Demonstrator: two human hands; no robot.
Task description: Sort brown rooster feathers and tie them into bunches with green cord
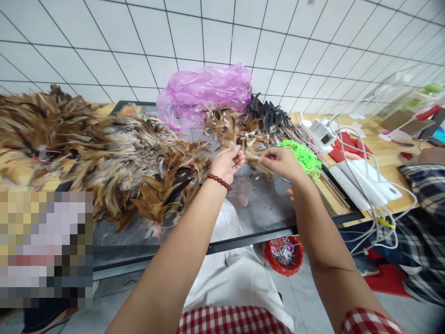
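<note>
**Feather bundle held between two hands**

A small bundle of brown feathers (251, 157) lies roughly level above the glass tabletop, pinched at its ends by the left hand (227, 163) and right hand (280, 161), its barbs splaying upward.

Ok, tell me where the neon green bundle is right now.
In the head view the neon green bundle lies on the glass tabletop right of centre, just beyond the right hand, between the dark feathers and the white power strips.

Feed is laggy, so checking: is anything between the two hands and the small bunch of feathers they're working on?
Nothing visible. The left hand and right hand both already pinch the small bunch of feathers over the glass tabletop; the green elastic bands lie beside the right hand.
</note>
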